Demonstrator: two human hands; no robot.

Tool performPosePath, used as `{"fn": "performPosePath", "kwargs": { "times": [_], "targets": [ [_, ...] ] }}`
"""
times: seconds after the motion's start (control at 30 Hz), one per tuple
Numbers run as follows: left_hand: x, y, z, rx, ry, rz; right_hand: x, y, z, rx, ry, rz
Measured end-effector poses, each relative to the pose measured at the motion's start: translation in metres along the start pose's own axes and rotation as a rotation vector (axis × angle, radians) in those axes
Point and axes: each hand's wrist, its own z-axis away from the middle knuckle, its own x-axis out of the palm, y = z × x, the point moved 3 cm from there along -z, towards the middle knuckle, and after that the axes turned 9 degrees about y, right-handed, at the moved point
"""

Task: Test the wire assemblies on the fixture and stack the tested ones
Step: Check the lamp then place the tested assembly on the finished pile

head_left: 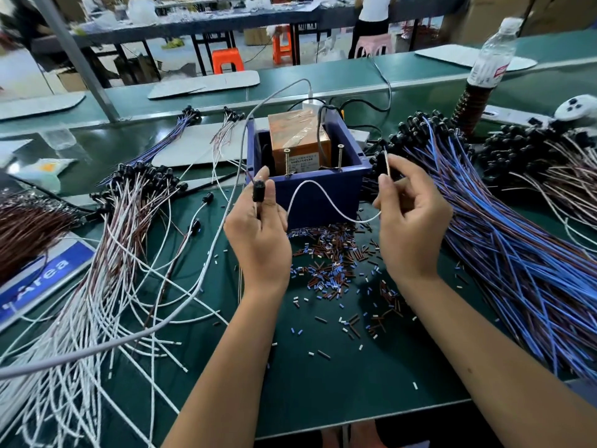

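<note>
My left hand (258, 231) pinches the black cap (258, 191) of a wire assembly between thumb and curled fingers, holding it upright just in front of the blue box (323, 189). My right hand (412, 218) pinches the other end of the same assembly, thumb and forefinger closed on the thin white wire (310, 189), whose stripped tip points up toward the box's right corner. Between my hands the wire arcs up and sags down again across the box's front wall. Inside the box sits an orange block (298, 140) wrapped in clear tape, and two screws (287, 161) stand upright on the front rim, one left and one right of the middle. A grey cable (240, 150) loops from behind the box and runs off past my left forearm. On the green mat (323, 383) below my hands lie scattered bits of cut insulation (326, 266), blue, brown and white. To my left is a spread pile of white and brown assemblies (106, 270) with black caps at the far end; to my right, a thick pile of blue and brown ones (504, 247). A plastic bottle (492, 53) stands at the far right.
</note>
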Motion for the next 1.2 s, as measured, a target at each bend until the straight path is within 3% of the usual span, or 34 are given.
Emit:
{"fn": "performPosePath", "kwargs": {
  "times": [0.27,0.47,0.7,0.83,1.2],
  "targets": [
    [-0.008,0.003,-0.002,-0.007,0.166,0.128,0.013,-0.01,0.005,-0.184,-0.08,0.05],
    [-0.006,0.009,-0.001,0.038,0.11,-0.005,0.013,-0.014,0.006,-0.209,-0.148,0.025],
    [-0.002,0.011,0.004,0.128,0.053,-0.2,0.013,-0.014,0.004,-0.146,-0.072,0.042],
    [-0.003,0.007,0.003,0.189,0.062,-0.322,0.017,-0.02,0.007,-0.233,-0.15,0.051],
    [-0.003,0.012,0.003,0.216,0.089,-0.327,0.014,-0.021,0.004,-0.257,-0.158,0.075]
  ]
}}
